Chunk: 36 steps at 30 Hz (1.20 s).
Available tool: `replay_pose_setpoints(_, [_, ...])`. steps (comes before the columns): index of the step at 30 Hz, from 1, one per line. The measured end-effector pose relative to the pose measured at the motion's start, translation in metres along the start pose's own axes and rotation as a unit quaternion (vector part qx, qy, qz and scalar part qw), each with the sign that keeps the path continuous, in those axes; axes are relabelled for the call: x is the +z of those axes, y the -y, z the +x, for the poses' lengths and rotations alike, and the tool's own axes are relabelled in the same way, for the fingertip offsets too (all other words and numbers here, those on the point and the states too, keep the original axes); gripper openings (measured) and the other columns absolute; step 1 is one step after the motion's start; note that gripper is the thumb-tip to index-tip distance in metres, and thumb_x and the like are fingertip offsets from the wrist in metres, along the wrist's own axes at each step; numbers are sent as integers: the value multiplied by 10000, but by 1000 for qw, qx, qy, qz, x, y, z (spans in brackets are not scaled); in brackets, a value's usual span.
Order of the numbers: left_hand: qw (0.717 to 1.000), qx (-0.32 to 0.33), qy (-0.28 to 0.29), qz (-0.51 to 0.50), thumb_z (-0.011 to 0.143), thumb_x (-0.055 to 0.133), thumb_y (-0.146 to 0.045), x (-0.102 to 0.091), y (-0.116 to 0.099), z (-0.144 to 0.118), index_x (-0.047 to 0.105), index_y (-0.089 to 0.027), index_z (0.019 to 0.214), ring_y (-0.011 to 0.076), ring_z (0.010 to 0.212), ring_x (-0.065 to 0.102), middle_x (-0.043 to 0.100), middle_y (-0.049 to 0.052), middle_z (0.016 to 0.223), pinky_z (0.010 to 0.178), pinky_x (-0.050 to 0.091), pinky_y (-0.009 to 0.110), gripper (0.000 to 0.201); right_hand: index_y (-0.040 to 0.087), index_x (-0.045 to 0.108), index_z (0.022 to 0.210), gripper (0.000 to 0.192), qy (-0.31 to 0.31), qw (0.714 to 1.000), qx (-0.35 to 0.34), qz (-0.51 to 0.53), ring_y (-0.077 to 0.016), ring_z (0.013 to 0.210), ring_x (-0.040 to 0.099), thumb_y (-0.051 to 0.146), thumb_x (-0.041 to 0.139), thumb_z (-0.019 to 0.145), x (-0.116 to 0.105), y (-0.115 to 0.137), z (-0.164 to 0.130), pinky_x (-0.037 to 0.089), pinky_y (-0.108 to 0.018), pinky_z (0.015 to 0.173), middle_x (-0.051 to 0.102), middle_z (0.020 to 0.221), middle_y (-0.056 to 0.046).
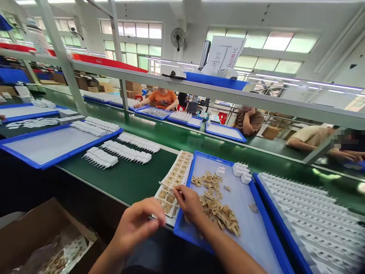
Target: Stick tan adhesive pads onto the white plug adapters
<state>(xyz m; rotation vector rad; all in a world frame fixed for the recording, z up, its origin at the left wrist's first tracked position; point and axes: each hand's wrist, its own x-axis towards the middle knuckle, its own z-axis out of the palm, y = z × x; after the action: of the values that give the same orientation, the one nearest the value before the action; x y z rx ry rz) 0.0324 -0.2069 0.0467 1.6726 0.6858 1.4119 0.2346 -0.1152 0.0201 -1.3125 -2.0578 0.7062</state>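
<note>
My right hand [189, 203] is over a row of white compartments [173, 179] with flat tan pieces in them. Its thumb and fingertips are pinched together; whatever is between them is too small to make out. To the left, above the bench's front edge, hovers my left hand [135, 224], with bent fingers, thumb slightly apart and nothing visible in it. Beneath my right wrist and forearm, loose tan pieces [219, 213] lie heaped in a blue-rimmed tray [258, 236]. A few white plug-like parts [242, 172] stand at that tray's far end.
Rows of white pronged parts [127, 151] lie on the green bench [137, 179]. Another blue tray [42, 165] is left; a tray of white parts [319, 217] is right. A cardboard box [42, 217] stands below left. An overhead shelf [205, 89] crosses. Several people sit opposite.
</note>
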Motion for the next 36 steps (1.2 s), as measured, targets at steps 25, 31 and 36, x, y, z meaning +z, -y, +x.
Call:
replay_pose_setpoints(25, [907,-174,188,336,926,485,-441,-49,99,32,596,-388,1252,218,1374,353,457,-69,1442,1186,265,468,349,153,682,914,397,-72,997,32,-23,-17,1026,658,503,517,824,-102,-5,-22,520,4,882,655,1078,-28])
replay_pose_setpoints(31, [917,-180,193,298,886,567,-418,-49,89,45,517,-342,1365,215,1346,371,462,-2,1428,1156,310,417,488,258,640,1147,587,-34,972,230,-37,8,1201,581,665,551,733,-79,-45,-31,479,31,972,558,1282,47])
replay_pose_setpoints(36, [930,-103,186,301,923,530,-355,-36,73,78,608,-287,1233,167,1088,547,626,7,1185,978,430,343,326,346,602,1216,525,-27,981,121,-151,-54,1358,474,630,483,790,-95,-40,-13,486,-199,1134,415,1427,88])
